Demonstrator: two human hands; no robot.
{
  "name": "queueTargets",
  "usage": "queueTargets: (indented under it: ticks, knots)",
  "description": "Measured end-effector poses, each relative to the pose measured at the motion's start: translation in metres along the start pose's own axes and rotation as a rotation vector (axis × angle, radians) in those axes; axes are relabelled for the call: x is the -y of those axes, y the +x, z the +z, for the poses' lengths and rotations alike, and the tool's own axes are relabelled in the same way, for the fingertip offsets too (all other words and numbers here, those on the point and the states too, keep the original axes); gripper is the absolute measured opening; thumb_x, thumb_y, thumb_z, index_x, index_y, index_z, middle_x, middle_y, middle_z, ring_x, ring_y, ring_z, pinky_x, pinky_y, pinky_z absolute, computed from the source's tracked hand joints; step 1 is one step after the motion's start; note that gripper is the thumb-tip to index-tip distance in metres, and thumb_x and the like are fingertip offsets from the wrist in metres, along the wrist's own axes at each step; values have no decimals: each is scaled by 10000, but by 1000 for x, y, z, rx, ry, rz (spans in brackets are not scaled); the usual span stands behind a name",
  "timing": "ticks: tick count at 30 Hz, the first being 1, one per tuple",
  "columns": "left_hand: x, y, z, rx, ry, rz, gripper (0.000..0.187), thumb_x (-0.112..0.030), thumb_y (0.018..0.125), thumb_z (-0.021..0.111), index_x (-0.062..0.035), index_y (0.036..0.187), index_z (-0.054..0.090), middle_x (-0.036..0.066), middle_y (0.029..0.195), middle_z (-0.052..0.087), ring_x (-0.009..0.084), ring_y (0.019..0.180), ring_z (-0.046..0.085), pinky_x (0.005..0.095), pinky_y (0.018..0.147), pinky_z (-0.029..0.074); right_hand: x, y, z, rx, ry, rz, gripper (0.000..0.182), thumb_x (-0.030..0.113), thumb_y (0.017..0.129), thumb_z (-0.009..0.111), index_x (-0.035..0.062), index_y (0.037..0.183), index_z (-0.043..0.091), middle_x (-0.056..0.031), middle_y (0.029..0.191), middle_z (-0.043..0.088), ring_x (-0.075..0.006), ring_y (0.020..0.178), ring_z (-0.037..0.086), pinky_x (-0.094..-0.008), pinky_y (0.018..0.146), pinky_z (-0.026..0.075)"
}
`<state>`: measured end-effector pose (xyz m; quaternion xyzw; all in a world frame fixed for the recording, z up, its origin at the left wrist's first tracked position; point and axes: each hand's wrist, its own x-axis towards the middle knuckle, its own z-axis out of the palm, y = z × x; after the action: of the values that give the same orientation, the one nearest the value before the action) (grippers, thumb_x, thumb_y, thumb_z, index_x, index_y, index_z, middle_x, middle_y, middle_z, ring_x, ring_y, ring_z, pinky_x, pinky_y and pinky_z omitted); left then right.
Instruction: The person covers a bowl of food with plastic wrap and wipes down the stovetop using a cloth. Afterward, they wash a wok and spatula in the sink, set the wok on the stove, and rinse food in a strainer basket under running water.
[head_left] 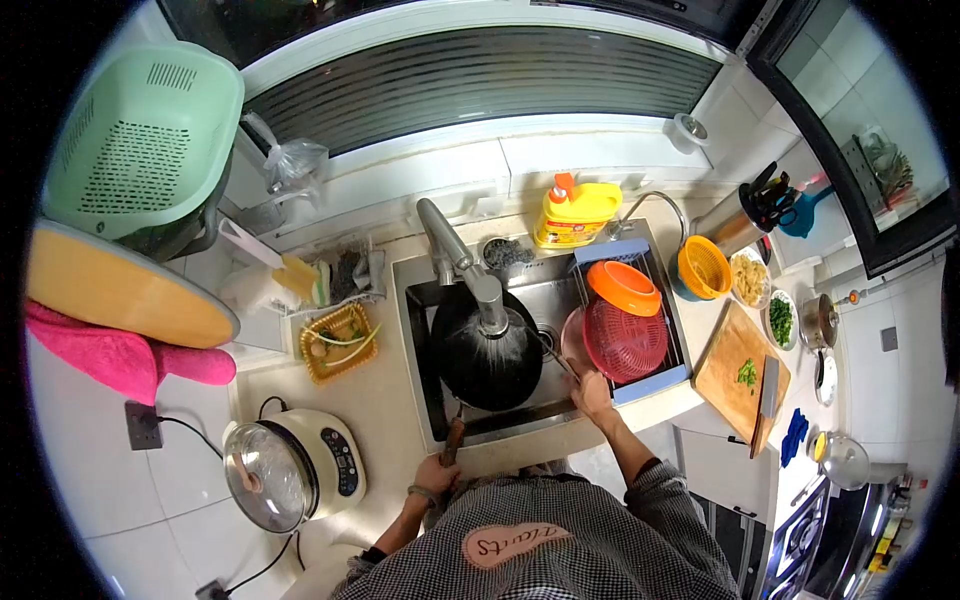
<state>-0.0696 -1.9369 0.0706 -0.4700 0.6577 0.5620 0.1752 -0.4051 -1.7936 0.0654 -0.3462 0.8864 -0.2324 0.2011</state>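
Note:
A black wok (460,375) sits in the steel sink (480,428), under water spraying from the grey faucet (488,300). My left hand (435,474) is closed around the wok's wooden handle (454,438) at the sink's front edge. Near the right side of the basin, my right hand (593,393) grips a thin tool (556,357) that slants toward the wok; its far end is lost in the spray. Right beside this hand, a red colander (625,345) and an orange basin (624,288) rest on the blue-framed rack (652,385).
A yellow detergent bottle (580,213) stands behind the sink. On the right lie a cutting board (735,360) with chopped greens and a cleaver (766,400), near several bowls. An electric cooker (335,460) and a yellow basket (322,365) occupy the left counter.

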Motion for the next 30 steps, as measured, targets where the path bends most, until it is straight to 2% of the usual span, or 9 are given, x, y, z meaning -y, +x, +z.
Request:
queueTargets:
  ticks: [4,8,11,13,16,21,24,27,30]
  knots:
    - [-6,-12,2,-287,196,78,355,-248,654,636,34,866,598,250,806,618,417,778,596,464,713,477,-35,-5,26,27,-280,67,307,193,813,548,31,1068,598,-230,839,620,-422,787,591,-483,705,470]
    - [-5,-8,3,-292,233,103,345,-229,653,629,36,871,595,244,799,621,406,789,599,462,715,477,-37,-44,29,151,-134,107,295,184,813,530,22,1048,604,-253,812,610,-442,745,583,-495,674,469]
    - [-8,-8,3,-252,202,59,364,-238,654,632,40,886,590,246,810,620,404,796,599,458,719,477,-21,-65,23,117,-45,-120,267,208,840,533,5,994,611,-200,682,616,-355,557,598,-422,522,482]
    - [-5,-5,5,-243,204,46,374,-247,656,636,43,886,587,246,827,620,399,803,601,452,716,480,24,-74,-15,514,489,354,255,254,862,547,21,938,619,-84,575,561,-175,412,510,-300,381,410]
    - [1,-1,7,-217,203,40,384,-261,656,641,38,891,588,239,840,623,387,795,606,443,704,482,35,-76,-32,636,625,529,271,288,873,551,29,908,622,-7,564,500,-64,405,415,-205,350,331]
    - [1,0,9,-196,170,111,349,-251,671,636,44,851,583,217,757,619,357,718,610,429,661,483,-16,-27,-33,697,302,442,275,221,863,493,-30,843,602,-101,605,571,-140,429,513,-271,349,388]
    - [-1,1,7,-129,79,157,261,-202,706,627,45,768,568,167,647,594,283,589,592,391,570,475,-33,14,-12,556,-385,-132,296,188,815,475,-81,845,597,-231,678,610,-291,580,629,-388,492,494]
    - [-12,5,-3,-2,-107,129,199,-151,744,617,28,686,549,105,571,555,197,493,547,336,484,445,20,50,8,236,-69,320,323,244,799,511,-57,873,605,-274,764,618,-395,744,633,-459,684,513]
    - [-10,10,-8,140,-259,24,199,-133,770,612,7,648,541,69,552,536,155,463,522,301,445,421,33,72,46,300,-251,106,303,230,805,518,-38,922,596,-255,831,624,-422,805,608,-479,711,498]
